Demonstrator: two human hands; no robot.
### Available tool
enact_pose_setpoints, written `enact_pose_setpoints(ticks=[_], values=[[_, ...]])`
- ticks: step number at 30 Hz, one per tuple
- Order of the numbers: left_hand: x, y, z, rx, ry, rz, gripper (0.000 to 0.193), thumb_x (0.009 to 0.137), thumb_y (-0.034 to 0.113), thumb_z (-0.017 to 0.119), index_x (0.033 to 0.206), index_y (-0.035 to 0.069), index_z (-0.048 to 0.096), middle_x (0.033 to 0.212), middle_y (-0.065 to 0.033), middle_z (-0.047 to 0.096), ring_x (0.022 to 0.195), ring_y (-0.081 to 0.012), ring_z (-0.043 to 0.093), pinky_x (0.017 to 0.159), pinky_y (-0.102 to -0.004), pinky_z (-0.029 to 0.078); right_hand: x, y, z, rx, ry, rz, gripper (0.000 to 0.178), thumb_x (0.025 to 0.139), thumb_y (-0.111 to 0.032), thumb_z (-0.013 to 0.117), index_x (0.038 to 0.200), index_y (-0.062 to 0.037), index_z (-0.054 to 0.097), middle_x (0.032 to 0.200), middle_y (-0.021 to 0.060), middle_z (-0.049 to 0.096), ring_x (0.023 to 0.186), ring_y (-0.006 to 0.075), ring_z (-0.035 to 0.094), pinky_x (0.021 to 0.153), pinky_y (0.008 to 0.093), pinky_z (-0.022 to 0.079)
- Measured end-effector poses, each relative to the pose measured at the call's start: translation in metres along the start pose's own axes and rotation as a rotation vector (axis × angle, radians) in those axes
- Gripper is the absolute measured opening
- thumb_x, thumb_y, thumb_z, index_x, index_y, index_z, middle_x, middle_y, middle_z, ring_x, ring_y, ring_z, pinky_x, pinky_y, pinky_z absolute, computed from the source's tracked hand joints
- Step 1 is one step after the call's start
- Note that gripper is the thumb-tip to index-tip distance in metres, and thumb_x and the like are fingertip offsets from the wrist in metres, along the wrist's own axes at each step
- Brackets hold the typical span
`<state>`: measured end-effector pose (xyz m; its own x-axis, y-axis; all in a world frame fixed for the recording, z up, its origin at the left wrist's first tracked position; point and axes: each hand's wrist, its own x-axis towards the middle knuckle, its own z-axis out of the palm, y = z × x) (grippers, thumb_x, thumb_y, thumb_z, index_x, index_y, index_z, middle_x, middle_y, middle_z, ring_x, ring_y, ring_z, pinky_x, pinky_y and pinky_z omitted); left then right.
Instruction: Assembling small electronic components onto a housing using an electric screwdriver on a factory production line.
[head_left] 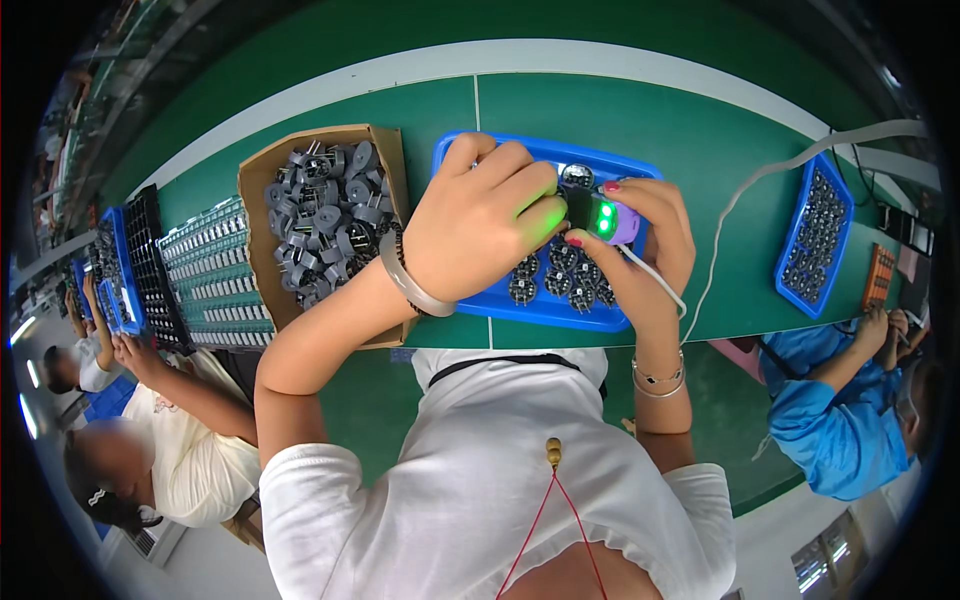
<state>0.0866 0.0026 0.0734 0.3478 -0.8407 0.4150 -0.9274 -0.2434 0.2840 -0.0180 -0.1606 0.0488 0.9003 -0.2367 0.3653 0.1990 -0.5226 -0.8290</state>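
My right hand (pixel 655 240) grips a small purple-and-black device (pixel 627 224) with two lit green lights, thumb below and fingers above. A white cord (pixel 652 270) hangs from the device. My left hand (pixel 475 225) is closed, its fingertips meeting the device's dark end; what they pinch is hidden behind the knuckles, and green light falls on the fingers. Both hands are over a blue tray (pixel 610 157). In that tray lie several round black parts with shiny faces (pixel 562 283), partly covered by my hands.
Left of the tray, a cardboard box (pixel 393 150) holds many grey round parts with metal pins (pixel 330 218). Beyond it sit racks of small parts (pixel 215 265). A white cable (pixel 735 200) crosses the green table to the right, near another blue tray (pixel 815 240). People work on both sides.
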Motion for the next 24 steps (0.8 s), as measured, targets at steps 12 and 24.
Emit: enact_pose_setpoints(ticks=[12,24], values=[[-0.006,-0.028,0.031,0.158,-0.188,0.011,0.008,0.067,0.017,0.063,0.073,0.013,0.065,0.078,0.0005,0.054,0.084,-0.0176,0.051,0.080,-0.0327,0.038,-0.015,0.005,-0.007,0.129,0.334,0.016,0.056,0.066,-0.003,0.082,0.112,-0.0023,0.051,0.109,0.0108,0.054,0.100,0.0199,0.056,0.089,0.0322,0.047],[-0.011,-0.054,0.002,0.101,-0.212,-0.002,0.007,0.066,0.015,0.067,0.072,0.013,0.065,0.079,0.0005,0.054,0.084,-0.0180,0.051,0.078,-0.0322,0.037,0.000,-0.006,0.012,0.024,0.124,-0.033,0.053,0.062,0.001,0.083,0.107,-0.0020,0.055,0.104,0.0111,0.055,0.095,0.0200,0.056,0.084,0.0297,0.047]])
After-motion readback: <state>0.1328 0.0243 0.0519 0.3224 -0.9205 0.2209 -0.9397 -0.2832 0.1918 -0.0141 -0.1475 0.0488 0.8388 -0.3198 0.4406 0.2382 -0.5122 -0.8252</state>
